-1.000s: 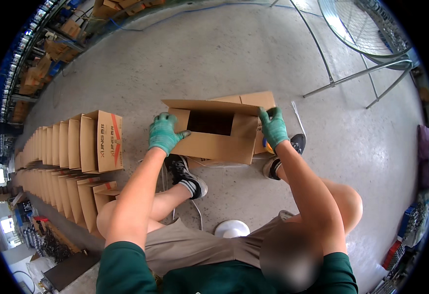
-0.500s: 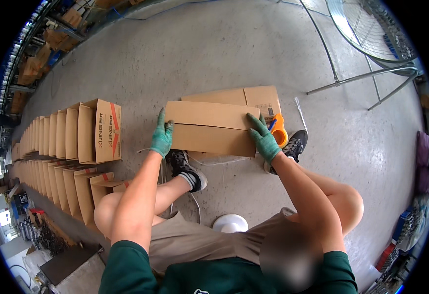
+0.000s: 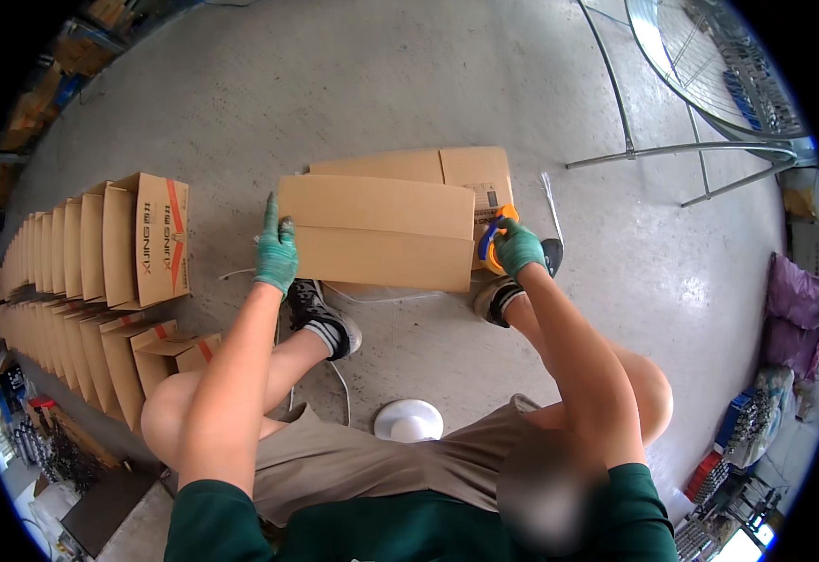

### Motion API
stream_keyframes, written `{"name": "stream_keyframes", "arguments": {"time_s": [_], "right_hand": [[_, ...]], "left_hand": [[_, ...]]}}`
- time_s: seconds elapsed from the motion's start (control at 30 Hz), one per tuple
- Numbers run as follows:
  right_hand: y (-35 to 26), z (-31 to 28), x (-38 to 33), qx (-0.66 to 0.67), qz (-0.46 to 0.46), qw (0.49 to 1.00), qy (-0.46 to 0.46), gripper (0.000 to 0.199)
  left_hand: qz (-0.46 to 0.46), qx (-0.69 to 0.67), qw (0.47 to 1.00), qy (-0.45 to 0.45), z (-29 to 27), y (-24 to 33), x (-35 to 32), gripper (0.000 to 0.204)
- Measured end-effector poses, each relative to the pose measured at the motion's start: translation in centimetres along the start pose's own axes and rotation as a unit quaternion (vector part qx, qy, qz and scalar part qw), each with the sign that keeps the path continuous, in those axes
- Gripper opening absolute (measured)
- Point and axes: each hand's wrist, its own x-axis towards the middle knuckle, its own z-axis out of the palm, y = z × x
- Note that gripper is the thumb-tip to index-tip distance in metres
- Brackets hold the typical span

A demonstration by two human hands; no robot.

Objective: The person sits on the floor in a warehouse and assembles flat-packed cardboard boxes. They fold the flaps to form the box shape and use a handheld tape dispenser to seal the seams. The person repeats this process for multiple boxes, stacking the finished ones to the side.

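A brown cardboard box (image 3: 376, 258) lies in front of me, its two long top flaps folded inward and meeting along a seam. My left hand (image 3: 277, 255), in a green glove, grips the box's left end, with one finger stretched along the edge. At the right end, my gloved right hand (image 3: 520, 247) is closed round an orange and blue tape dispenser (image 3: 507, 215). That hand covers part of the dispenser. Under and behind the box lies another piece of cardboard (image 3: 381, 166), printed at its right side.
Two long rows of open cardboard boxes (image 3: 161, 239) stand at the left. A metal stand (image 3: 648, 152) with a large round wire-and-metal top is at the far right. A white strap (image 3: 552, 201) lies beyond my right shoe (image 3: 494, 298). A white round object (image 3: 408, 421) sits between my legs.
My right hand has left the box's right end and taken hold of the tape dispenser. My left hand remains on the box's left end. The whole view has shifted a little.
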Motion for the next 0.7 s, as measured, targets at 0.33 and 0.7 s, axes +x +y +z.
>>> {"name": "stream_keyframes", "arguments": {"time_s": [0.33, 0.7], "right_hand": [[6.4, 8.6, 5.0, -0.132, -0.025, 0.981, 0.142, 0.026], [-9.1, -7.7, -4.3, 0.380, -0.272, 0.882, 0.064, 0.035]], "left_hand": [[-0.010, 0.102, 0.994, 0.038, -0.6, 0.4, -1.1, 0.054], [-0.048, 0.104, 0.992, 0.046, -0.3, 2.8, -1.1, 0.047]]}}
